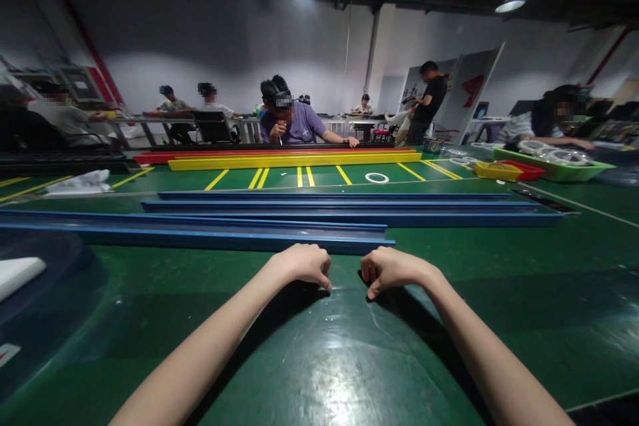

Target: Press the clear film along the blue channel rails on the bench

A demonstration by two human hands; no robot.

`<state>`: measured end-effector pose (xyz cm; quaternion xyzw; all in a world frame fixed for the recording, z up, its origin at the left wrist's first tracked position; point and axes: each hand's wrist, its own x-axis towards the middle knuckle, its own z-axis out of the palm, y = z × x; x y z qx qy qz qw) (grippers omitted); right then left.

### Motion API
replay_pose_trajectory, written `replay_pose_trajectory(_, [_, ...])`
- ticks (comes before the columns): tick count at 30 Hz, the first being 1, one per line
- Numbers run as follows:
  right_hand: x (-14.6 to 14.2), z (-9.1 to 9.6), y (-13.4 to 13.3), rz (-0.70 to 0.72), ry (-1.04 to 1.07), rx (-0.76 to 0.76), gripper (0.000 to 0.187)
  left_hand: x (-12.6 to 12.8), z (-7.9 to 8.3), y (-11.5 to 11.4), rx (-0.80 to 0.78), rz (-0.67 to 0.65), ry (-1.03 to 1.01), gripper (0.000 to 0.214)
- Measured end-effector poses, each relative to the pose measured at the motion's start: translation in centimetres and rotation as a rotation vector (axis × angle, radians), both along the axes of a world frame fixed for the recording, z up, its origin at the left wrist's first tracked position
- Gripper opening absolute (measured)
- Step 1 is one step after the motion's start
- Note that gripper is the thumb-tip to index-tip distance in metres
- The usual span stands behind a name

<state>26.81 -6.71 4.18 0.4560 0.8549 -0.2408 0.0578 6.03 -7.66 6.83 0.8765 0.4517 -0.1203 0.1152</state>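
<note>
Both my forearms reach forward over a dark green table [319,359]. My left hand [302,263] and my right hand [390,269] rest on the table side by side, fingers curled under, fingertips pressing the surface. What they hold, if anything, is hidden under the fingers. Just beyond the knuckles lies a long blue plastic channel [200,231], running left to right. A second, longer blue channel [349,208] lies behind it.
A yellow channel [294,161] and a red one [200,156] lie farther back, with a white tape ring [376,178]. A green tray [554,165] with rings and a yellow bin [492,170] stand at right. A person in a purple shirt [292,121] sits opposite; others work around.
</note>
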Motion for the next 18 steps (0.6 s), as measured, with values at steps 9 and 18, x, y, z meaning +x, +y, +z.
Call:
replay_pose_trajectory(9, [-0.3, -0.3, 0.0, 0.008, -0.012, -0.076, 0.03, 1.0, -0.8, -0.1, -0.113, -0.008, 0.04, 0.041])
replay_pose_trajectory(18, [-0.2, -0.6, 0.2, 0.031, 0.048, -0.123, 0.014, 1.2, -1.0, -0.1, -0.114, -0.01, 0.029, 0.03])
